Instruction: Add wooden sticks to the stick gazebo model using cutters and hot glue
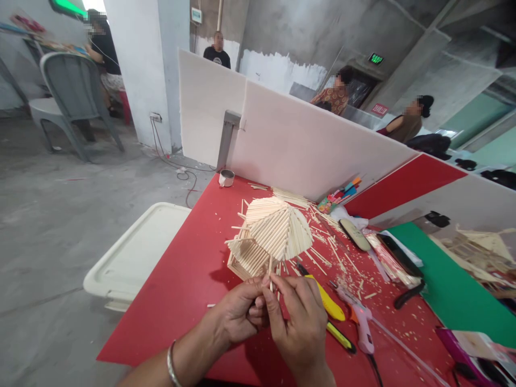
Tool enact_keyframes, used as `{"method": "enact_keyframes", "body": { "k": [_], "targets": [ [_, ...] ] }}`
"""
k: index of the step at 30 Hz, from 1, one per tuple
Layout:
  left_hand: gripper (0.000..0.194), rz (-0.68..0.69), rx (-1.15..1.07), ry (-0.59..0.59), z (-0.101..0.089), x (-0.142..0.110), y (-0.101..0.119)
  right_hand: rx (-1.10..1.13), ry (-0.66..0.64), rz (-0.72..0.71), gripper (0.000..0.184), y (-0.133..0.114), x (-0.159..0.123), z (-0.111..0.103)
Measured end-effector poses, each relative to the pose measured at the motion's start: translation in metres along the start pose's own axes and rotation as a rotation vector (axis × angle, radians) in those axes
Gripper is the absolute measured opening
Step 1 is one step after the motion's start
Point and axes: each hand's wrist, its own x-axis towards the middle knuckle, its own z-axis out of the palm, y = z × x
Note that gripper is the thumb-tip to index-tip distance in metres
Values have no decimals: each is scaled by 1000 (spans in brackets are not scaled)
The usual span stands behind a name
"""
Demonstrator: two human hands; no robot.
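Note:
A small model pavilion (268, 231) built from pale wooden sticks stands on the red tabletop, its pointed roof of sticks laid side by side. At its near edge a short wooden stick (271, 266) points up from my fingertips. My left hand (242, 312) is closed in a pinch at the stick's lower end. My right hand (300, 317) pinches the same stick from the other side, thumb and forefinger together. Just right of the right hand lie a yellow-handled tool (331, 302), a yellow utility knife (341, 337) and a pink glue gun (363, 322) with its cord.
Loose sticks (292, 198) and shavings lie behind and right of the model. A tape roll (226, 178) sits at the far left corner, markers (342, 193) by the white partition (314, 140). A phone (397, 252) rests rightward. A white lidded bin (137, 252) stands left; people are beyond.

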Motion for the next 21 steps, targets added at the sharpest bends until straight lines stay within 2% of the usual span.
{"method": "enact_keyframes", "body": {
  "k": [6, 10, 21],
  "targets": [
    [35, 3, -30, 34, 1, 0, -1, 17, -6, 9, 22, 1, -2, 1],
    [32, -19, -40, 18, 2, 0, -1, 17, -10, 9, 22, 1, -2, 2],
    [18, -29, -78, 33, 5, -1, 0, 29, 2, 3, 21, 3, -5, 3]
  ]
}}
